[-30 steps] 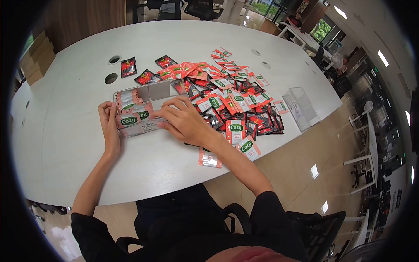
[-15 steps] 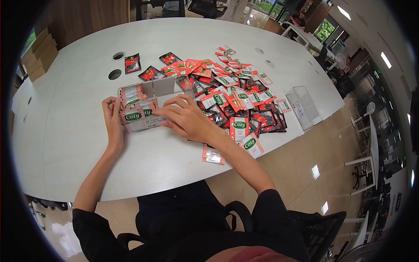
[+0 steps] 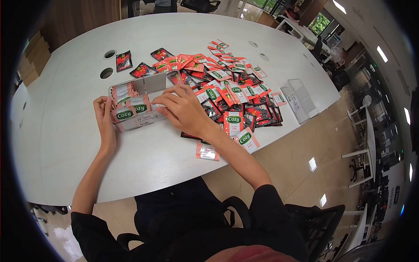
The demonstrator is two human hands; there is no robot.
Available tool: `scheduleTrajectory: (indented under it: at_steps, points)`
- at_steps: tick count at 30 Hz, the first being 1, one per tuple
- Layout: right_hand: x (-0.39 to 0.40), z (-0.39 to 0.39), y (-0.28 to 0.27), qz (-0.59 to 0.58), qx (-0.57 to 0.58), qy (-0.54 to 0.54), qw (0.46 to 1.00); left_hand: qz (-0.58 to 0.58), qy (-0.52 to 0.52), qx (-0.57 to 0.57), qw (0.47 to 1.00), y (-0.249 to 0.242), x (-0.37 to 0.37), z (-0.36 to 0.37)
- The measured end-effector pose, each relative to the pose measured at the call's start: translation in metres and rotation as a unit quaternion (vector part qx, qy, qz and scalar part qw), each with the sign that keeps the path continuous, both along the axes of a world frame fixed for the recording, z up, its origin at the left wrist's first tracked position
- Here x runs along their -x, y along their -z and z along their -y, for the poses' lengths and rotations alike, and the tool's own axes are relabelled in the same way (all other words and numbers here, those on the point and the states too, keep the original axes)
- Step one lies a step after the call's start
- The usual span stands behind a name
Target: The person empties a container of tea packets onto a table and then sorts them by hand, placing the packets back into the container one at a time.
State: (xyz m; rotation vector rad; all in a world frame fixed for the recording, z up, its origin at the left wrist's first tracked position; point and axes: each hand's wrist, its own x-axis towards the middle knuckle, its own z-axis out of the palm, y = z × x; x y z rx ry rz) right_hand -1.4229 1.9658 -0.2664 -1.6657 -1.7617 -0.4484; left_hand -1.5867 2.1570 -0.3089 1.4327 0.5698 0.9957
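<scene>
My left hand [image 3: 105, 123] grips the left end of a clear plastic box [image 3: 150, 121], fingers around its far corner and thumb on the near side. Inside the box's left part stand pink and white Cozy sachets [image 3: 139, 108], two green logos facing me, with more pink packets behind them. Over the box's right part hovers my right hand [image 3: 185, 109], fingers bent and apart, index fingertip close to the right edge of the front sachets. Nothing shows between its fingers.
A heap of pink Cozy sachets [image 3: 235, 89] and black-red sachets [image 3: 260, 112] spreads right of the box. One black-red packet [image 3: 124, 61] lies apart near two cable holes [image 3: 106, 73]. A second clear box [image 3: 300, 100] stands by the white table's [image 3: 65, 131] right edge.
My right hand's fingertips have drawn back from the front sachet, which now sits straighter beside its neighbour. My left hand keeps its hold on the box. The whole view has shifted slightly.
</scene>
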Motion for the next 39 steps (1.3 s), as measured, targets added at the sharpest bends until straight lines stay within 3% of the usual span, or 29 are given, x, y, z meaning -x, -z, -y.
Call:
scheduleTrajectory:
  at_steps: [10,15,26,29,31,32,34,35,37,39]
  points:
    - [0.005,-0.002,0.005,0.001,0.017,-0.068,0.998,0.008,-0.007,-0.013,1.0,0.006,-0.003,-0.004]
    - [-0.002,-0.001,0.001,0.008,0.03,-0.015,0.999,-0.006,-0.008,-0.025,1.0,0.002,0.001,-0.002]
    - [-0.002,-0.001,0.0,0.031,-0.002,-0.011,0.999,0.0,-0.008,-0.005,1.0,-0.001,0.0,0.001]
    - [-0.008,0.0,-0.005,0.034,-0.044,0.075,0.996,-0.004,-0.014,-0.011,1.0,0.001,-0.001,-0.001]
    - [-0.018,0.009,-0.014,-0.002,-0.094,0.208,0.973,-0.008,-0.014,-0.01,1.0,0.001,0.0,-0.001]
    - [-0.026,0.014,-0.016,-0.003,-0.093,0.209,0.974,-0.009,-0.013,-0.004,1.0,0.001,0.0,-0.002]
    - [-0.046,0.027,-0.019,0.02,-0.097,0.363,0.927,-0.009,-0.014,0.003,1.0,0.001,0.0,-0.002]
    - [-0.056,0.035,-0.015,0.019,-0.096,0.362,0.927,-0.008,-0.009,0.006,1.0,0.001,0.001,-0.002]
    - [-0.075,0.048,-0.002,0.031,0.013,0.487,0.873,-0.007,-0.004,0.007,1.0,0.001,0.001,-0.004]
    - [-0.082,0.054,0.003,-0.028,0.072,0.498,0.864,-0.011,-0.01,0.0,1.0,0.006,0.0,-0.007]
